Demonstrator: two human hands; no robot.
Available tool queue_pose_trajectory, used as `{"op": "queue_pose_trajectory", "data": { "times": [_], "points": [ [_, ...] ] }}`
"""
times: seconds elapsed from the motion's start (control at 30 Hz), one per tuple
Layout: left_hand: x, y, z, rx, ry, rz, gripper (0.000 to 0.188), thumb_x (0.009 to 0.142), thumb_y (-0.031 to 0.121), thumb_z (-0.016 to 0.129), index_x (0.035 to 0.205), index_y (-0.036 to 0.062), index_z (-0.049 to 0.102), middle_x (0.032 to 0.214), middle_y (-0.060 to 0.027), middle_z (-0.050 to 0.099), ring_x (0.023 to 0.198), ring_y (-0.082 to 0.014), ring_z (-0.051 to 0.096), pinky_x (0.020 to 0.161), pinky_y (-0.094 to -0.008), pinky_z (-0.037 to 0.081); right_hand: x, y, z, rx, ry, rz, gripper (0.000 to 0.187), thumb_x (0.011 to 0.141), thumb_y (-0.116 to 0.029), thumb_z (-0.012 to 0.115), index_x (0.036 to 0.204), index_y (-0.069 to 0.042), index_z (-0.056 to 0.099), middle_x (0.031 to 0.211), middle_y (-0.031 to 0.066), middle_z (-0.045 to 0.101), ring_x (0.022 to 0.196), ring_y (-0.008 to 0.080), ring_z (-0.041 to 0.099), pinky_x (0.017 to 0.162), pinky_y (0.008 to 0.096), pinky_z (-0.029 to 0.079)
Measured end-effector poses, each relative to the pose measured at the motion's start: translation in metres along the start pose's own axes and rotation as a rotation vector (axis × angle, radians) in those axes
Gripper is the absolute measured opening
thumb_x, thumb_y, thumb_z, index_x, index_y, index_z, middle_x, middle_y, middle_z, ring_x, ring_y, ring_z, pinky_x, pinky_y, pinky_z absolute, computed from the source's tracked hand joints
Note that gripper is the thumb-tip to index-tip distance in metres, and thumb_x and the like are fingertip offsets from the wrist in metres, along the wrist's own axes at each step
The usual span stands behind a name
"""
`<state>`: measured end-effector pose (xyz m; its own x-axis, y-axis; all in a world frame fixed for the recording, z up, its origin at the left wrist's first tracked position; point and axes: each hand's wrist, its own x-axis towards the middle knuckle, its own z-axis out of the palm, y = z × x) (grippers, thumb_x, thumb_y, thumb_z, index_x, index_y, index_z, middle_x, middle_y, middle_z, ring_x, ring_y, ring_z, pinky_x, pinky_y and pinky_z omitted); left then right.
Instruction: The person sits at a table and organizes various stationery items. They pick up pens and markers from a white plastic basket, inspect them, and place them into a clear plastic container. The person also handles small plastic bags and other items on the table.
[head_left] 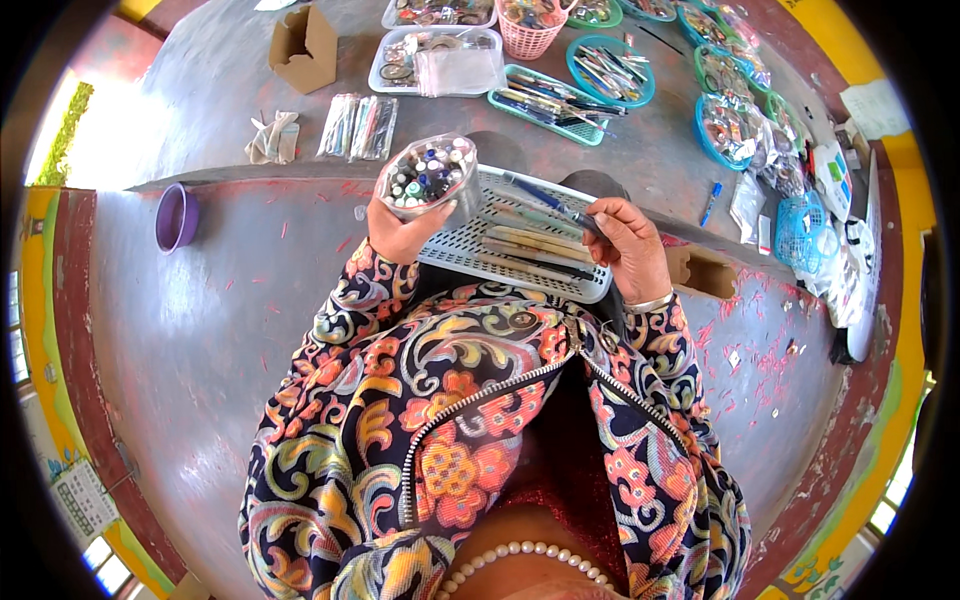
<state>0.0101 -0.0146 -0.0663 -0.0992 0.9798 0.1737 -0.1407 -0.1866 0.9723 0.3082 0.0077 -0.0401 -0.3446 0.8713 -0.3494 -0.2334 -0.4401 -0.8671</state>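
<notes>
My left hand (402, 232) is wrapped round a clear plastic tub (462, 200) packed with upright pens (430, 172), their white, blue and black ends facing up. In my right hand (635, 250), thumb and fingers pinch a slim dark-blue pen (545, 196), which points up and left over the basket. Below both hands a white perforated basket (590, 290) rests at my lap, just short of the table edge. Several long pale and dark pens or sticks (535, 248) lie across it; their exact kind is hard to make out.
On the table (220, 110) stand an open cardboard box (303, 50), bagged pens (358, 127), a cloth glove (273, 138), a green pen tray (550, 105) and a round blue basket (612, 72). More filled baskets line the right. A purple basin (177, 218) sits on the floor at left.
</notes>
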Motion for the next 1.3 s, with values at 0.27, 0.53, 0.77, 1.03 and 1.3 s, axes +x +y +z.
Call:
{"op": "queue_pose_trajectory", "data": {
  "times": [0.27,0.53,0.77,1.03,1.3],
  "points": [
    [-0.001,0.004,0.005,-0.007,0.044,0.005,0.045,0.072,-0.003,0.069,0.114,-0.0057,0.054,0.102,-0.0074,0.064,0.088,-0.0123,0.06,0.077,-0.0254,0.047,0.003,0.013,-0.007,0.38,-0.091,-0.029,0.021,0.091,-0.014,0.059,0.108,-0.002,0.059,0.085,0.0091,0.064,0.066,0.012,0.058,0.056,0.0215,0.047],
    [-0.001,0.0,0.003,-0.008,0.037,0.025,0.047,0.073,-0.003,0.067,0.117,-0.0072,0.051,0.105,-0.0091,0.063,0.092,-0.0136,0.06,0.081,-0.0262,0.047,0.005,0.027,-0.016,0.592,-0.248,-0.088,0.031,0.091,-0.011,0.058,0.119,0.001,0.053,0.096,0.0136,0.063,0.073,0.0147,0.059,0.064,0.0246,0.048],
    [-0.002,-0.001,0.003,-0.012,0.018,0.01,0.051,0.073,-0.004,0.068,0.12,-0.0071,0.049,0.108,-0.0105,0.062,0.095,-0.0146,0.06,0.084,-0.027,0.047,0.007,0.026,-0.012,0.653,-0.257,-0.113,0.026,0.093,-0.016,0.055,0.115,-0.002,0.052,0.088,0.0111,0.061,0.067,0.0151,0.058,0.06,0.0252,0.047],
    [-0.001,-0.001,0.0,-0.017,-0.026,-0.026,0.059,0.071,-0.003,0.071,0.124,-0.0068,0.044,0.112,-0.0121,0.06,0.1,-0.0155,0.059,0.088,-0.0289,0.047,0.008,0.029,-0.014,0.578,-0.216,-0.107,0.026,0.095,-0.023,0.053,0.114,-0.005,0.052,0.078,0.0064,0.055,0.057,0.0129,0.048,0.053,0.0249,0.039],
    [-0.002,-0.007,-0.002,-0.043,-0.036,-0.065,0.071,0.07,-0.001,0.075,0.13,-0.0044,0.038,0.121,-0.0117,0.056,0.11,-0.016,0.055,0.095,-0.0311,0.044,0.006,0.027,-0.01,0.574,-0.06,-0.168,0.023,0.086,-0.017,0.064,0.103,-0.003,0.058,0.078,0.0051,0.055,0.068,0.0164,0.053,0.054,0.0267,0.041]
  ]
}}
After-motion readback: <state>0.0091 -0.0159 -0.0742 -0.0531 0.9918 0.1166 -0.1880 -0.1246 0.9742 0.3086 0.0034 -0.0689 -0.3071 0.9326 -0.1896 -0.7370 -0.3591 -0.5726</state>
